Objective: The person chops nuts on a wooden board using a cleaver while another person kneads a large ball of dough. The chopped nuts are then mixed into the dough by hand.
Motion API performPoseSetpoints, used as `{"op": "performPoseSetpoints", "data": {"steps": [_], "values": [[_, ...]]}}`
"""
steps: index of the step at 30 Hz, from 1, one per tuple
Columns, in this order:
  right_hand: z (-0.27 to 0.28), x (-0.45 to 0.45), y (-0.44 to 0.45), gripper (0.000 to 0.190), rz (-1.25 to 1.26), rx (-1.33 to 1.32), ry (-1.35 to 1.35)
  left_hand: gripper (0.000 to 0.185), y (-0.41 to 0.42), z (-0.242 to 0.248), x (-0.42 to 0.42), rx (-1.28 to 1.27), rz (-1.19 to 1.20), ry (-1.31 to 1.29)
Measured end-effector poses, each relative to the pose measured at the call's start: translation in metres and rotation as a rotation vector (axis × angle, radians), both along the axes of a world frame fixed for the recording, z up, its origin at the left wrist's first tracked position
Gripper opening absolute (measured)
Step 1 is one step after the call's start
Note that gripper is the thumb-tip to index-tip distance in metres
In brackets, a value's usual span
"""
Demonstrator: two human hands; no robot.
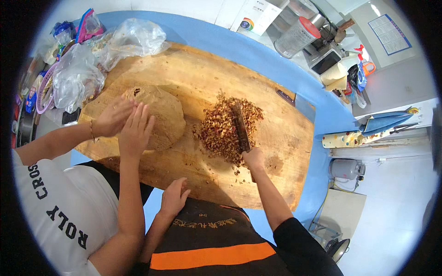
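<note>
My right hand grips the handle of a broad knife, seemingly a cleaver, whose blade stands edge-down in a pile of chopped nuts. The reddish-brown pieces are heaped on a large wooden board, with loose bits scattered toward me. My left hand rests by the board's front edge, empty, thumb apart from the fingers. Left of the nuts sits a big rounded mound of brown dough. A co-worker's two hands, slightly blurred, are at its left side.
A second knife lies along the board's far right edge. Clear plastic bags and a pink basket crowd the left. Behind the blue tabletop stand a red-lidded canister and a phone. The co-worker stands close on my left.
</note>
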State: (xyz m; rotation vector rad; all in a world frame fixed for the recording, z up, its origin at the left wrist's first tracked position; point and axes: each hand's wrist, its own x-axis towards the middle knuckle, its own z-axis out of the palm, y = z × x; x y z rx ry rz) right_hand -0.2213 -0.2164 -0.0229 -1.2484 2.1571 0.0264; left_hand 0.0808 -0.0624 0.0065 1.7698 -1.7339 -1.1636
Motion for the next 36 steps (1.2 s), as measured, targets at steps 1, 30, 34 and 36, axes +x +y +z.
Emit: {"op": "performPoseSetpoints", "data": {"steps": [1,30,34,36], "values": [[0.023,-0.001,-0.003,0.016,0.036,0.006,-0.022,0.036,-0.003,0.007,0.004,-0.042,0.032,-0.031],[-0.037,-0.008,-0.001,0.025,0.064,-0.056,0.181,0.042,-0.006,0.000,0.010,-0.219,0.149,-0.047],[0.011,0.015,-0.013,0.023,0.116,0.061,0.148,0.043,-0.003,0.002,0.018,-0.192,0.185,-0.033],[0.024,-0.007,-0.007,0.022,0.189,-0.036,0.069,0.043,-0.008,0.006,0.013,-0.178,0.180,0.008]]}}
